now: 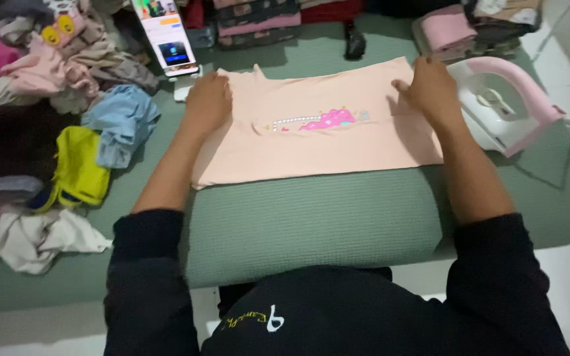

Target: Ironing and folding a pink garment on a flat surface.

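Observation:
A pale pink shirt [324, 148] with a bright pink print lies flat on a green padded pillow [311, 217]. My left hand [207, 102] presses palm down on the shirt's left end, near the neckline. My right hand [430, 89] rests on the shirt's right end, fingers spread over the fabric near its far edge. Both of my sleeves are dark. Neither hand grips anything; both lie flat on the cloth.
A white and pink iron [506, 105] lies just right of my right hand. A phone [165, 34] stands propped behind my left hand. Loose clothes [67, 132] are heaped on the left, folded stacks [258, 23] along the back, all on a green mat [555, 198].

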